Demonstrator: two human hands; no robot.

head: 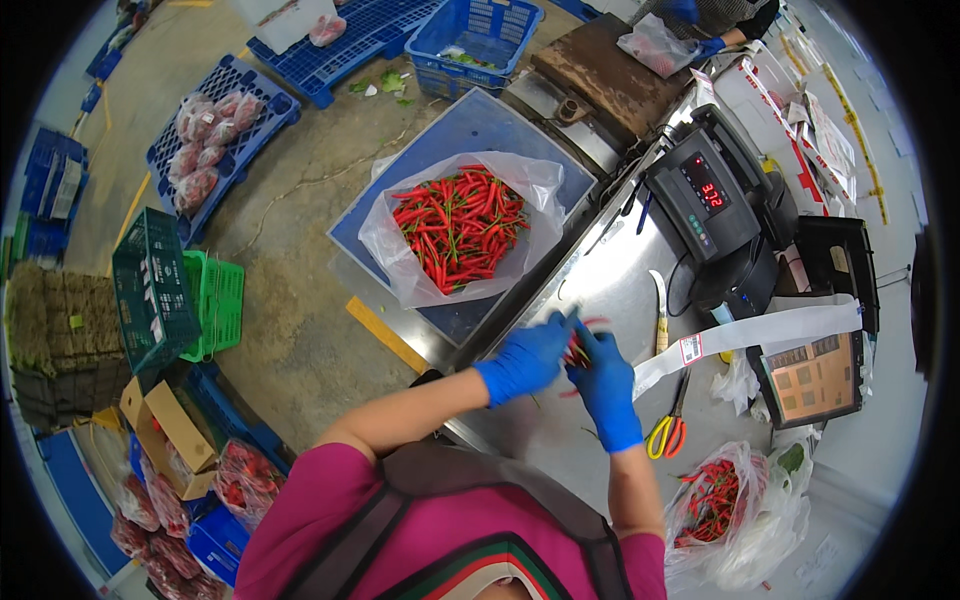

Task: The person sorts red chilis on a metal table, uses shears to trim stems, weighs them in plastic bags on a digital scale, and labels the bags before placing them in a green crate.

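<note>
Both my hands wear blue gloves and meet above the steel table (555,457). My left hand (529,356) has its fingertips at a small bunch of red chili peppers (576,354); whether it grips them cannot be told. My right hand (604,382) is closed around that bunch. A clear plastic bag (540,187) full of red chili peppers (461,225) lies open on the blue-topped scale platform (360,232), beyond my hands. At the lower right, another plastic bag (739,457) holds more red chilies (712,502).
Scissors (666,435) and a curved knife (661,311) lie right of my hands, near a label strip (735,334). A lit scale display (705,191) and a screen (814,379) stand behind. A co-worker's gloved hand (709,49) holds a bag at the top right.
</note>
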